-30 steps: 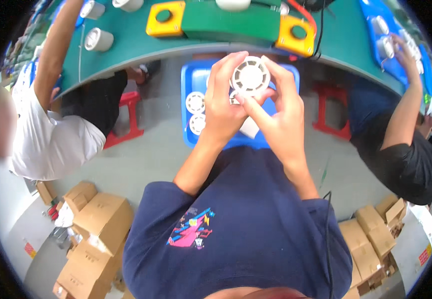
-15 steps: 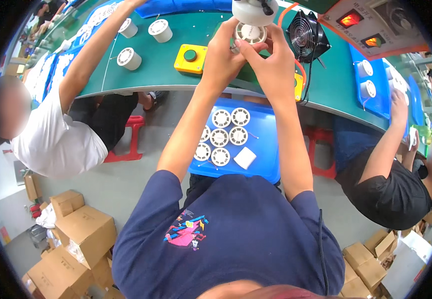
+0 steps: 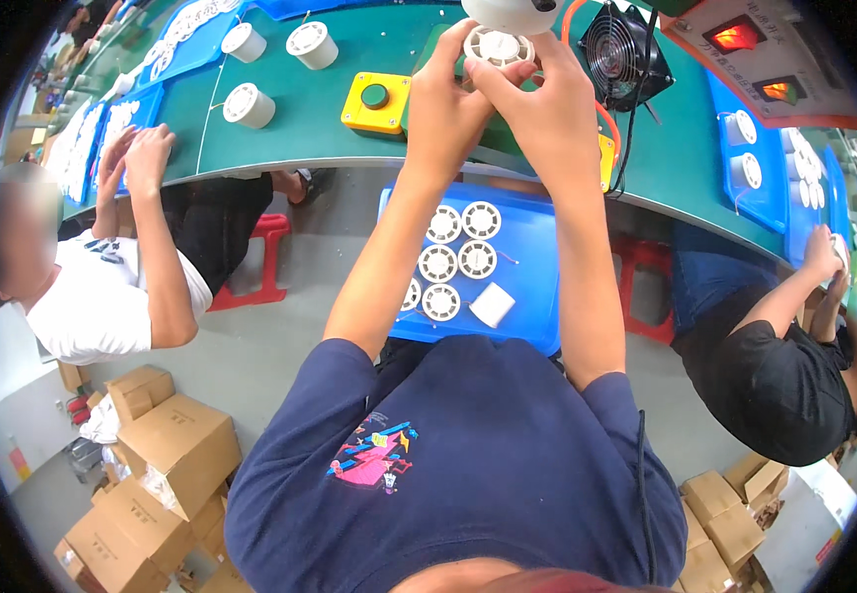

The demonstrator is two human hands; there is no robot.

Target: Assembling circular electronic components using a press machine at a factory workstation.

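Both my hands are raised over the far bench, holding one white round part with a slotted face (image 3: 499,47) between them. My left hand (image 3: 451,104) grips its left side, and my right hand (image 3: 544,99) closes on the right, thumb near the lower rim. Directly above the part is a white machine head (image 3: 511,14), cut off by the upper edge; whether they touch is unclear. Below my forearms, a blue tray (image 3: 525,331) carries several similar slotted white parts (image 3: 438,264) with thin wires and one white cylinder lying on its side (image 3: 492,305).
Left of my hands sits a yellow box with a green button (image 3: 376,97). A black fan (image 3: 626,54) and an orange-lit control box (image 3: 745,59) stand right. Several white cylinders (image 3: 312,44) rest on the green bench (image 3: 290,128). Co-workers sit at left (image 3: 102,287) and right (image 3: 774,376).
The left co-worker's arm has come back from the far bench, hands now together over a tray. The right co-worker's hand has drawn nearer their body. My hands keep their hold; the view shifts slightly.
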